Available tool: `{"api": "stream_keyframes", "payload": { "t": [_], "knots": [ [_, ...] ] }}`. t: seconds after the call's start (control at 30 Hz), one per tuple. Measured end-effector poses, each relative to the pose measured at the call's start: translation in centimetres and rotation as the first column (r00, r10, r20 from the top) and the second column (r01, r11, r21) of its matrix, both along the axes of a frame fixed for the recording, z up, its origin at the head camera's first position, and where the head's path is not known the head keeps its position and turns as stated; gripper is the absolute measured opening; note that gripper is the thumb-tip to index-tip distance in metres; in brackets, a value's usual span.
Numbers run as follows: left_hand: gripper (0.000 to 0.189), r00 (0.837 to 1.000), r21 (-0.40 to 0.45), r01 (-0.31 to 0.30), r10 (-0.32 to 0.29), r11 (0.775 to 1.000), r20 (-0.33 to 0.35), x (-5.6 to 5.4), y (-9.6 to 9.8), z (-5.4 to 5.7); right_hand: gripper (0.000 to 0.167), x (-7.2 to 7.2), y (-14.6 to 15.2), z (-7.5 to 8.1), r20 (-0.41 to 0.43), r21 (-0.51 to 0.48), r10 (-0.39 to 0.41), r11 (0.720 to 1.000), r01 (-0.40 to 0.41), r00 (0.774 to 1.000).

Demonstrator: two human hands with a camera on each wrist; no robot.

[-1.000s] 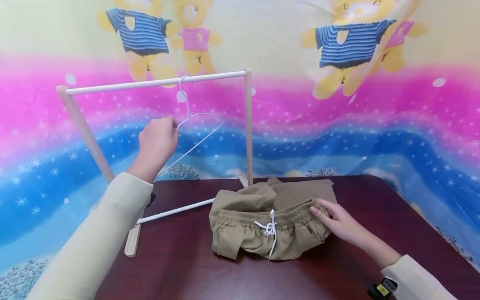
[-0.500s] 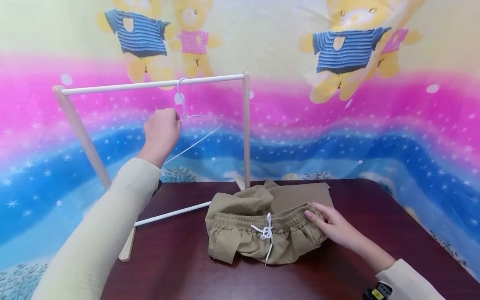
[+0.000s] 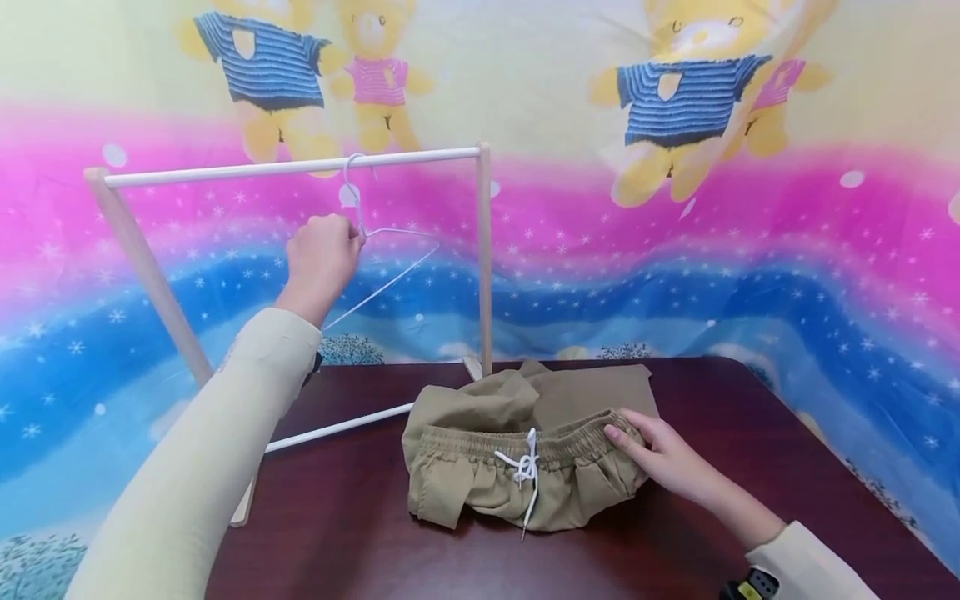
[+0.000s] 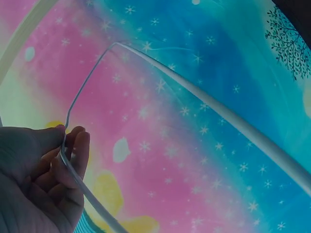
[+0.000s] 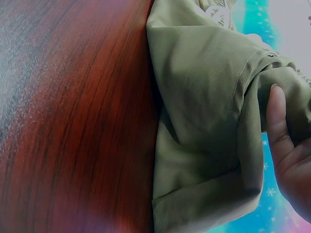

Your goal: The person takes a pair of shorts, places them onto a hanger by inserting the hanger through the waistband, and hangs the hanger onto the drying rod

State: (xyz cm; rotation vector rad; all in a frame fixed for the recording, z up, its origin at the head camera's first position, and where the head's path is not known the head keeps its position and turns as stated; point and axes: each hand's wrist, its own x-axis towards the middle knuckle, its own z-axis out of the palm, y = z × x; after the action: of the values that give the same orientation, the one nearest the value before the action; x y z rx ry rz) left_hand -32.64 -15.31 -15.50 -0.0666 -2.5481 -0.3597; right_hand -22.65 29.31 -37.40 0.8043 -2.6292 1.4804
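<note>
In the head view my left hand is raised at the rack and pinches a thin white wire hanger near the base of its hook. The hook hangs over the rack's top bar. The left wrist view shows thumb and fingertips closed on the bent hanger wire. On the table lie bunched khaki pants with an elastic waist and a tied white drawstring. My right hand grips the waistband's right end, its thumb on the outside. Its other fingers are mostly hidden by cloth.
A clothes rack with a white top bar and wooden posts stands on the dark red-brown table. Its lower bar runs behind the pants. A printed bear curtain hangs behind.
My left hand has slid up and right along the hanger's shoulder, closer to the base of the hook. My right hand keeps its hold on the waistband. The view has shifted slightly.
</note>
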Motion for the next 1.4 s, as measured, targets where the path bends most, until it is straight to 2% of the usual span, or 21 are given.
{"api": "stream_keyframes", "payload": {
  "t": [0.17, 0.33, 0.53, 0.7, 0.8, 1.0, 1.1, 1.17, 1.3, 1.4],
  "knots": [
    [0.028, 1.000, -0.019, 0.023, -0.023, 1.000, -0.004, -0.2, -0.4, 0.3, 0.025, -0.2, -0.2, -0.2, 0.006, -0.007, 0.027, 1.000, -0.027, 1.000],
    [0.028, 0.995, -0.028, 0.045, -0.047, 0.999, -0.085, -0.1, -0.7, 0.7, 0.021, -0.2, -0.2, -0.6, 0.004, -0.003, 0.022, 1.000, -0.022, 1.000],
    [0.029, 0.978, -0.003, 0.070, -0.070, 0.998, -0.194, 0.5, -1.0, 1.8, 0.021, -0.3, -0.1, -1.1, -0.002, 0.000, 0.002, 1.000, -0.002, 1.000],
    [0.032, 0.972, 0.010, 0.076, -0.071, 0.997, -0.225, 1.0, -1.4, 3.1, 0.023, -0.3, -0.5, -1.1, 0.019, 0.000, -0.006, 1.000, 0.006, 1.000],
    [0.033, 0.969, 0.050, 0.097, -0.083, 0.994, -0.232, 1.4, -1.7, 3.3, 0.025, -0.2, -0.7, -0.9, 0.027, 0.002, -0.013, 1.000, 0.013, 1.000],
    [0.034, 0.955, 0.127, 0.115, -0.074, 0.985, -0.289, 2.3, -2.7, 2.2, 0.022, -0.3, -0.7, -0.5, 0.024, -0.007, -0.008, 1.000, 0.008, 1.000],
    [0.033, 0.941, 0.155, 0.127, -0.070, 0.980, -0.330, 3.0, -3.2, 1.4, 0.019, -0.4, -0.7, -0.4, -0.013, 0.000, -0.003, 1.000, 0.003, 1.000],
    [0.034, 0.931, 0.165, 0.136, -0.069, 0.977, -0.359, 3.5, -3.5, 0.6, 0.015, -0.5, -0.7, -0.4, -0.066, 0.021, -0.018, 1.000, 0.019, 0.998],
    [0.030, 0.899, 0.170, 0.172, -0.084, 0.970, -0.430, 4.4, -3.8, -1.1, 0.009, -0.7, -0.7, -0.4, -0.176, 0.060, -0.074, 0.995, 0.085, 0.982],
    [0.024, 0.877, 0.174, 0.223, -0.120, 0.959, -0.465, 5.1, -3.8, -2.9, 0.010, -0.9, -0.9, -0.4, -0.201, 0.070, -0.106, 0.990, 0.122, 0.974]
  ]
}}
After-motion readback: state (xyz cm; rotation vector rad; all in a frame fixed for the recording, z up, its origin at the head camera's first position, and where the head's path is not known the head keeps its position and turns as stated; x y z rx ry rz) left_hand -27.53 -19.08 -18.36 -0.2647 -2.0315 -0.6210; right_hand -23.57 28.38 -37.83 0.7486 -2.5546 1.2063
